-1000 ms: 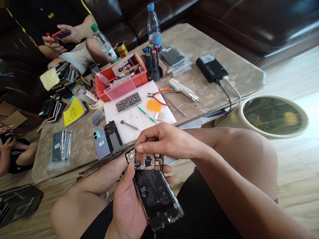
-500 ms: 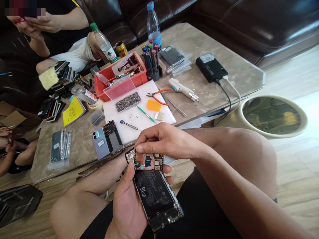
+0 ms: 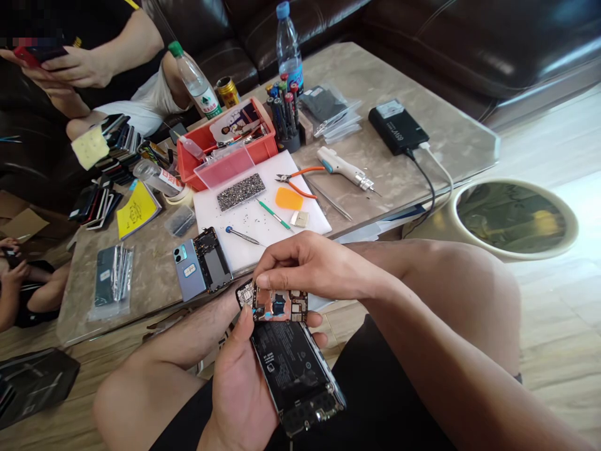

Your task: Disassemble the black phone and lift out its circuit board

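My left hand (image 3: 246,382) is wrapped round an opened smartphone (image 3: 295,369), its black battery facing up, over my lap. Between thumb and fingers, my right hand (image 3: 305,266) pinches a phone circuit board (image 3: 280,305) with a copper-coloured patch. The board covers the upper part of the phone; whether it touches the frame I cannot tell. My left thumb lies at the board's lower left edge. On the table beyond are a blue phone back cover (image 3: 190,269) and an opened phone body (image 3: 213,263) beside it.
A white mat (image 3: 305,213) bears a screwdriver (image 3: 244,236), green pen-like tool (image 3: 275,215), orange-handled cutters (image 3: 300,180) and a box of screws (image 3: 241,191). Behind it stands a red bin (image 3: 263,147). An electric screwdriver (image 3: 345,169) and black power unit (image 3: 398,128) lie right. Another person's hands (image 3: 84,66) hold a phone.
Both my hands, the board and the phone look the same as before. Across the table, the other person's hands and phone have shifted slightly.
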Motion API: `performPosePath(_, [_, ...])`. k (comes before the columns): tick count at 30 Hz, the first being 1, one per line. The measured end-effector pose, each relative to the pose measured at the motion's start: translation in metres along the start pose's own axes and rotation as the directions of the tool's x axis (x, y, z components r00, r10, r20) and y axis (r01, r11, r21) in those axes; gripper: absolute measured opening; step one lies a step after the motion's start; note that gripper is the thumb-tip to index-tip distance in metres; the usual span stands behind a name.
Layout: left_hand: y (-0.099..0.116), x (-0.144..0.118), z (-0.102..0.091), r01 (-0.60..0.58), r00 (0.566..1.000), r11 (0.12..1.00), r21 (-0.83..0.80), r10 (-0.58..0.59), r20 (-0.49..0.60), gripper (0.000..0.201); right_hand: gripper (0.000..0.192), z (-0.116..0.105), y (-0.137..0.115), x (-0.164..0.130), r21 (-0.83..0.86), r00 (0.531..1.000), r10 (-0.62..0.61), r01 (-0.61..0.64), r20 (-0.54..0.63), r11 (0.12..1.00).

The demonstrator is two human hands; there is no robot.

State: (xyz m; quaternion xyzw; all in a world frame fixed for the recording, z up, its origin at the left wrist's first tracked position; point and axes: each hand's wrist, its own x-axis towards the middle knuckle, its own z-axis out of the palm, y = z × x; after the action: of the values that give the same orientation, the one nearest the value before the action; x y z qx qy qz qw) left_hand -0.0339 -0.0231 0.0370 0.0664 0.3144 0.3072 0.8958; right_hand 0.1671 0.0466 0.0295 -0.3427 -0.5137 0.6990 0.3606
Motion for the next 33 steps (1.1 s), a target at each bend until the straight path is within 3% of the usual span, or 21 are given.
performPosePath(21, [0.0001, 0.0009, 0.0013, 0.009, 1.000, 1.000, -0.019, -0.009, 0.005, 0.034, 0.034, -0.0006, 0.0008, 0.0007, -0.004, 1.000, -0.007, 0.007, 0.001, 1.000])
performPosePath(33, [0.0001, 0.0009, 0.0011, 0.003, 0.999, 1.000, -0.013, -0.004, -0.043, 0.033, 0.023, -0.0001, 0.0004, -0.0001, -0.014, 1.000, -0.018, 0.018, -0.004, 1.000])
